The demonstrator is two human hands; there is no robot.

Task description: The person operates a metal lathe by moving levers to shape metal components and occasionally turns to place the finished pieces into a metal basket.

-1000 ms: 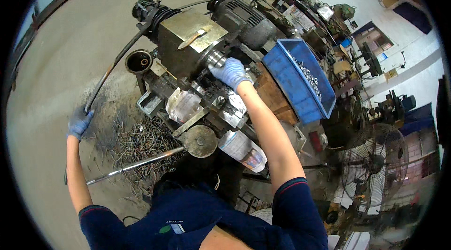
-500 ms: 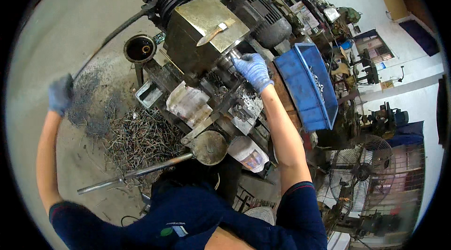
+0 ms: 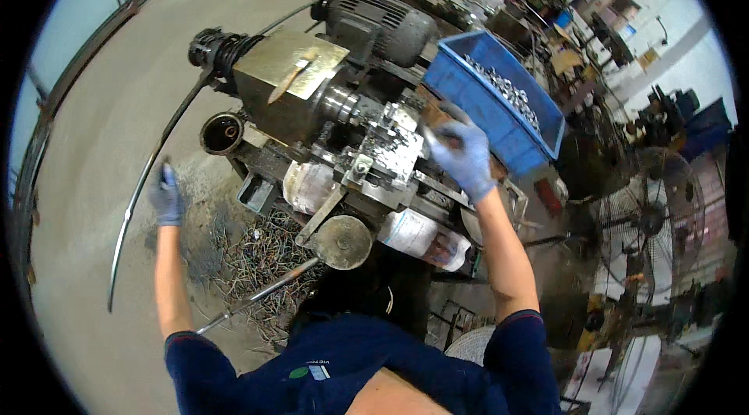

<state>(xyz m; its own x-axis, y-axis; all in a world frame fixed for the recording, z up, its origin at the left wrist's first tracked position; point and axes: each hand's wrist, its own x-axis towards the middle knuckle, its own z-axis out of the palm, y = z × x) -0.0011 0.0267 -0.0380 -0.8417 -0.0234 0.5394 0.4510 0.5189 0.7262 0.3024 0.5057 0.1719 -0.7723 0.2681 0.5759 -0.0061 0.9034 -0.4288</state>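
Observation:
My left hand (image 3: 166, 198), in a blue-grey glove, is off to the left beside a long curved metal lever (image 3: 161, 140). Its fingers point away from me and look stretched out, with nothing visible in them. The lever runs to the back of a small dirty lathe. In a similar glove, my right hand (image 3: 463, 154) is just right of the metal tool slide (image 3: 392, 151). Its fingers are bent but blurred; whether they hold anything cannot be made out. The shiny round spindle nose (image 3: 340, 103) sticks out of the headstock (image 3: 269, 95). A brush (image 3: 289, 79) lies on top.
A blue bin (image 3: 488, 103) with many small metal rings stands behind my right hand. An electric motor (image 3: 380, 23) sits behind the headstock. Metal shavings (image 3: 261, 267) cover the floor at left. A round-topped post (image 3: 343, 242) and white tub (image 3: 424, 239) are near me; a fan (image 3: 644, 216) stands right.
My left hand has come off the lever and moved right, nearer my body. My right hand has left the spindle nose and shifted right, beside the tool slide. The whole view has turned.

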